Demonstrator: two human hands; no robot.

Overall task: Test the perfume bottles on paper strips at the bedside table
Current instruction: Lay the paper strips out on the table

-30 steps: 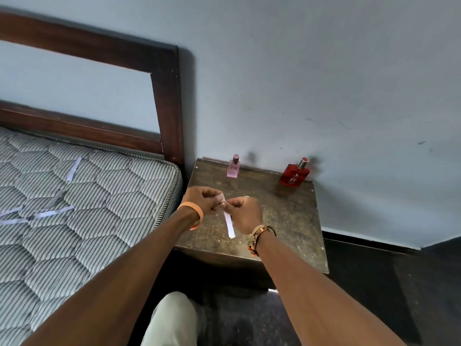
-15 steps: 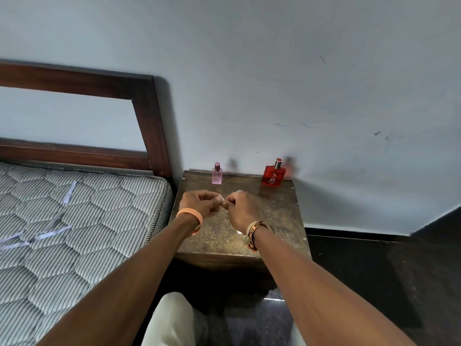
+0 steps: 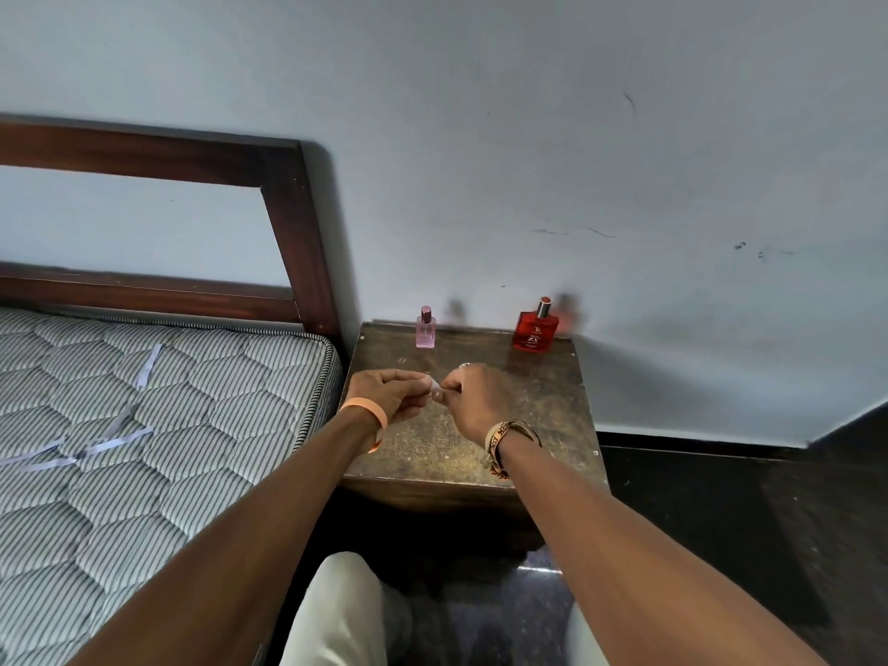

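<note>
I see my left hand (image 3: 391,394) and right hand (image 3: 475,401) pinching one small paper strip (image 3: 435,383) between them above the bedside table (image 3: 543,415).

Scuffed pale wall (image 3: 528,113), 12 o'clock; wooden headboard (image 3: 293,233), quilted mattress (image 3: 144,449), 9 o'clock; worn bedside table (image 3: 548,406), 6 o'clock.

Wood bench (image 3: 543,415) was matt, worn, speckled rough. At its back edge the pink bottle (image 3: 425,331) looked like clear glossy glass w/ metallic cap; the red bottle (image 3: 535,331), back-right corner, was glossy too, w/ shiny metal collar. The paper strip (image 3: 435,383) was matt white, the mattress (image 3: 144,425) quilted striped cloth, the headboard (image 3: 298,233) smooth dark wood.
</note>
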